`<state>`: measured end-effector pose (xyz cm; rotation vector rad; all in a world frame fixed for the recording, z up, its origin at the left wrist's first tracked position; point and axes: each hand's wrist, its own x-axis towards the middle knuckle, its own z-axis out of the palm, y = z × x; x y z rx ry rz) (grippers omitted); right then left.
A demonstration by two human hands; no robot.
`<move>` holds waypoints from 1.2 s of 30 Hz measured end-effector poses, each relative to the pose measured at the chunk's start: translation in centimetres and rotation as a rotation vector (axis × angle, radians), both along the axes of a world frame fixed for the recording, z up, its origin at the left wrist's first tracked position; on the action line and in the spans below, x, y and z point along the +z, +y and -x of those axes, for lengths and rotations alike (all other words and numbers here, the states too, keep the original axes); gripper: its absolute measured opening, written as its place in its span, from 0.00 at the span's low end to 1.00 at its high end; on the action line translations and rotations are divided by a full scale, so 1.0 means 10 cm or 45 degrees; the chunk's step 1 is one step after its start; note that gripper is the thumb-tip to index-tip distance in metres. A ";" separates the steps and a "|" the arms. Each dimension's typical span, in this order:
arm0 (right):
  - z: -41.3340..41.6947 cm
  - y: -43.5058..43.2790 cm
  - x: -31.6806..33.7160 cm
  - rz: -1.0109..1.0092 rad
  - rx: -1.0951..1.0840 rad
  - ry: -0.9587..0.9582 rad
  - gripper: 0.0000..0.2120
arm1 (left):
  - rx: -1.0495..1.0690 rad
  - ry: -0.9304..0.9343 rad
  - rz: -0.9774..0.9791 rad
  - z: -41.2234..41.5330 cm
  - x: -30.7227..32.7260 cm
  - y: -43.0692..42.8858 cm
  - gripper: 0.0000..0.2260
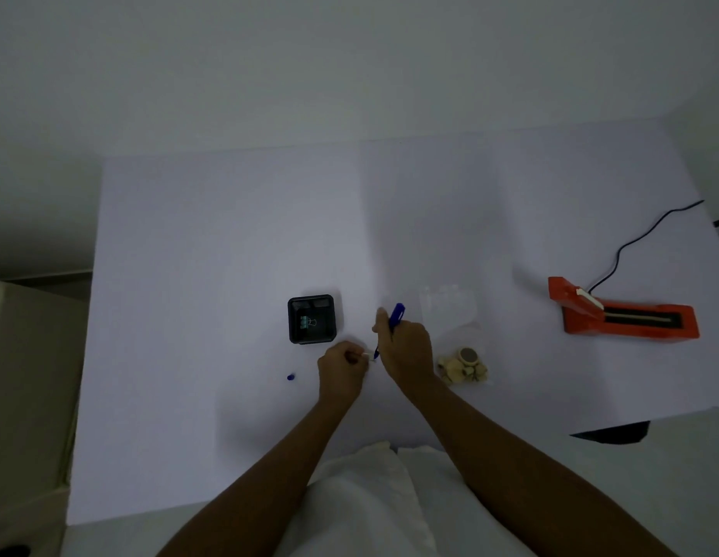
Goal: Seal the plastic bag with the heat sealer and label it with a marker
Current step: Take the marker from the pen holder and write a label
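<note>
We find the marker (391,326) held in the right hand (404,349), tip angled down toward the small label pinched in the left hand (342,365); the bag (454,335) lies just right of it.

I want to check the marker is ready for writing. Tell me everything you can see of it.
The marker is a slim blue pen-like barrel, plastic by its look, held in the right hand. It stands tilted: the blunt upper end sticks out above the hand, the tip points down toward the white table, close to the left hand. The middle is hidden by fingers. A small blue piece, probably its cap, lies apart to the left. Whether the tip touches anything cannot be told.
</note>
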<state>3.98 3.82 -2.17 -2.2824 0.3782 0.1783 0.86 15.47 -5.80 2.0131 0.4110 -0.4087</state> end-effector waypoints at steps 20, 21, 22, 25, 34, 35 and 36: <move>0.15 0.20 0.00 -0.491 -0.281 -0.033 0.27 | 0.153 0.172 0.129 0.03 0.00 0.15 0.01; 0.15 0.22 -0.01 -0.543 -0.324 -0.008 0.26 | 0.161 0.172 0.137 0.02 0.01 0.16 0.02; 0.15 0.23 -0.03 -0.583 -0.354 0.017 0.25 | 0.169 0.175 0.145 0.02 0.00 0.16 0.02; 0.14 0.26 -0.07 -0.583 -0.380 0.118 0.26 | 0.172 0.185 0.132 0.01 0.00 0.19 0.02; 0.23 0.36 -0.23 -0.575 -0.211 0.229 0.23 | 0.138 0.222 -0.070 -0.05 0.01 0.25 0.04; 0.23 0.37 -0.24 -0.602 -0.261 0.243 0.22 | 0.130 0.237 -0.088 -0.05 0.01 0.27 0.04; 0.23 0.37 -0.25 -0.621 -0.286 0.251 0.20 | 0.126 0.252 -0.105 -0.05 0.00 0.28 0.04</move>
